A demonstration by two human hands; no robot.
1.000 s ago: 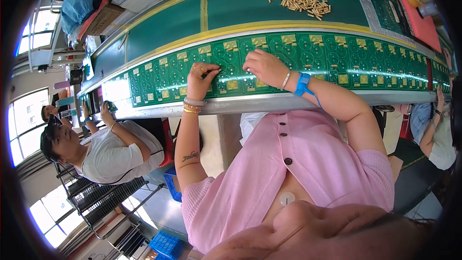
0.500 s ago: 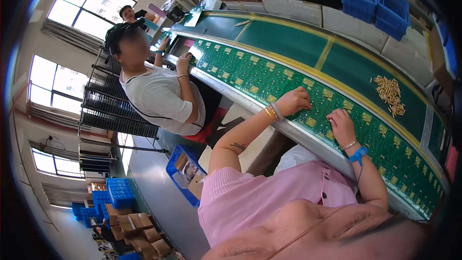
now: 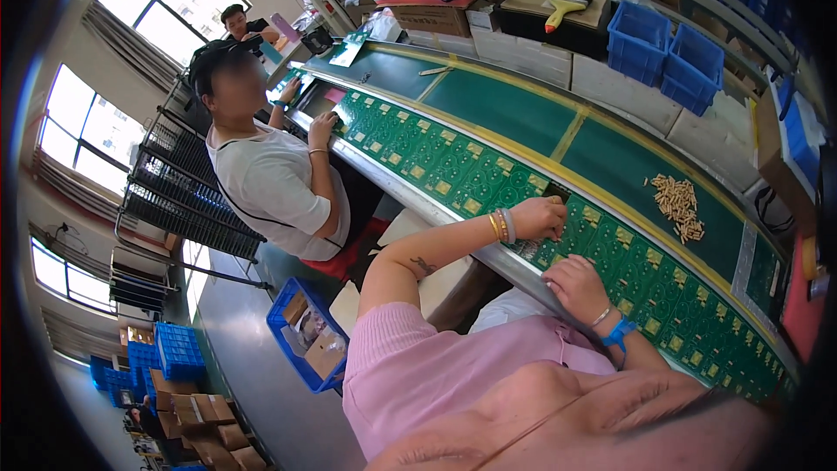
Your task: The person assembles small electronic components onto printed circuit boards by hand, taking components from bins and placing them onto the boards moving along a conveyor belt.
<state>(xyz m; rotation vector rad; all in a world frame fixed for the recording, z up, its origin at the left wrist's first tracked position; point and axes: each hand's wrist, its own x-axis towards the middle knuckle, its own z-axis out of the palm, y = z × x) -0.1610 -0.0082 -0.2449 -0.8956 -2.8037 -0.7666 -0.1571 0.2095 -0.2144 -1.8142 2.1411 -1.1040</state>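
A long row of green circuit boards (image 3: 427, 147) with pale yellow patches lies along the rail. A dark gap (image 3: 555, 193) splits it right by my left hand (image 3: 536, 219). That hand is closed, its fingers bent down at the left edge of the boards (image 3: 623, 263) on the right side. Closer to me, my right hand (image 3: 577, 286) rests by the near edge of the same boards with its fingers curled in. What either set of fingertips holds, if anything, is hidden. A blue band (image 3: 620, 331) circles my right wrist.
A pile of small tan cylindrical parts (image 3: 677, 206) lies on the green bench beyond the boards. Two blue bins (image 3: 639, 42) and a yellow-handled brush (image 3: 567, 7) are at the back. On my left, a co-worker (image 3: 270, 179) handles the row's far end. A blue crate (image 3: 305, 336) stands low down.
A dark gap has come between the boards beside my left hand. My right hand has moved left and nearer to me, closer to my left hand. The view has shifted slightly.
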